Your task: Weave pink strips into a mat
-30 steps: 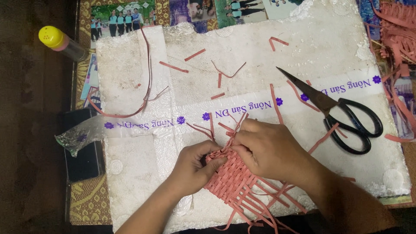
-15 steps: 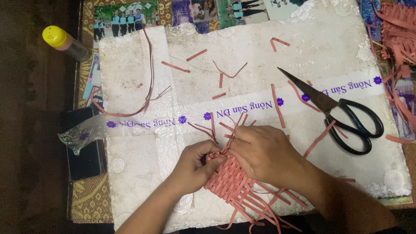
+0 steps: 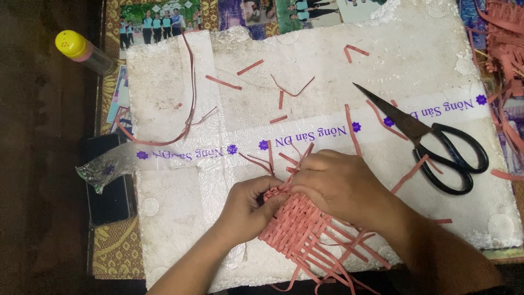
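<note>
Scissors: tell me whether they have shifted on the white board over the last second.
No. The scissors lie in the same spot on the foam board, blades pointing up-left across the printed tape strip.

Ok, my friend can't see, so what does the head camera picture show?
Two hands, the left hand and the right hand, press on a small pink woven mat of paper strips, on a white foam board. Black scissors lie to the right among loose pink strips, and a yellow-capped bottle lies at the top left.
</note>
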